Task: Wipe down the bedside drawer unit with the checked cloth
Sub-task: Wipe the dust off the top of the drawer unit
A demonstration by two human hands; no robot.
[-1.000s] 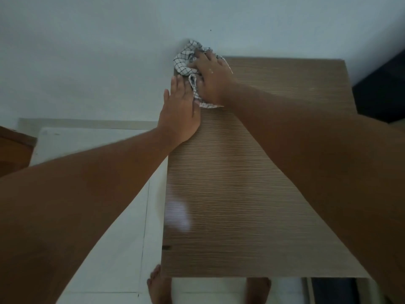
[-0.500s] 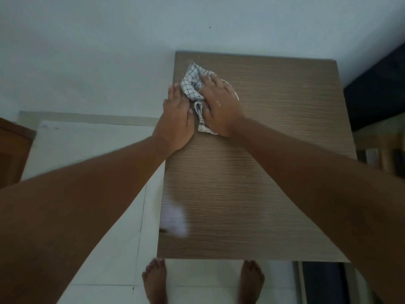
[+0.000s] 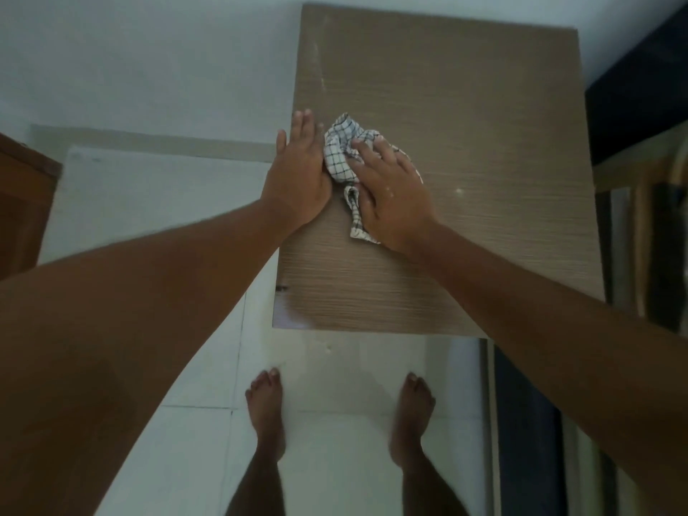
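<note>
The bedside drawer unit (image 3: 465,124) shows its brown wood-grain top from above. A crumpled white cloth with a dark check (image 3: 340,158) lies on the left half of that top. My right hand (image 3: 391,195) presses down on the cloth with spread fingers, covering its right part. My left hand (image 3: 298,173) lies flat on the unit's left edge, fingers straight, touching the cloth's left side. Pale dust streaks mark the top near its far left corner.
A white wall (image 3: 149,61) runs behind the unit and a white tiled floor (image 3: 149,202) lies to its left. My bare feet (image 3: 266,407) stand in front of the unit. Dark furniture (image 3: 640,87) sits close on the right, a brown wooden piece (image 3: 18,202) at far left.
Both hands have dragged the cloth from the far left corner of the top toward me, along the left side. The head camera has tilted down, showing more floor and my feet.
</note>
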